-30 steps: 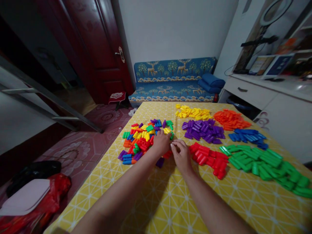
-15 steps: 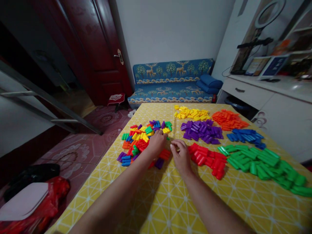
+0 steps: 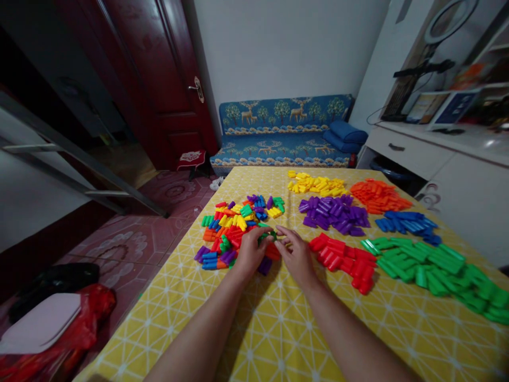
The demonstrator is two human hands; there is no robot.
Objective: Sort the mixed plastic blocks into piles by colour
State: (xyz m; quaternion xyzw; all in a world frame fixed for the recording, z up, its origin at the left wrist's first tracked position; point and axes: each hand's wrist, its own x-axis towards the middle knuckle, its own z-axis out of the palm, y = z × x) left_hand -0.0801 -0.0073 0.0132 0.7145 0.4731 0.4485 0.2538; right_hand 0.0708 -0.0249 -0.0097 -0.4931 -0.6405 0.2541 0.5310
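Observation:
Over the front of a mixed pile of coloured plastic building pieces [image 3: 234, 220], my left hand [image 3: 251, 248] pinches a green plastic building piece [image 3: 272, 234]. My right hand [image 3: 295, 253] is just to its right, thumb and fingers curved and apart, with the fingertips close to the green piece. Whether they touch it I cannot tell. Right of my right hand lies a heap of red pieces [image 3: 344, 258]. A purple heap [image 3: 334, 213] sits behind that one.
Farther along the yellow patterned tablecloth [image 3: 278, 329] are heaps of yellow pieces [image 3: 318, 184], orange pieces [image 3: 377, 195], blue pieces [image 3: 407, 223] and green pieces [image 3: 433, 265]. A blue sofa [image 3: 278, 140] stands beyond the table, a white cabinet [image 3: 449, 170] to the right.
My left hand has drawn back from the pile toward my right hand, and a green piece now shows at its fingertips. My right hand stays nearly in place. The view has shifted slightly.

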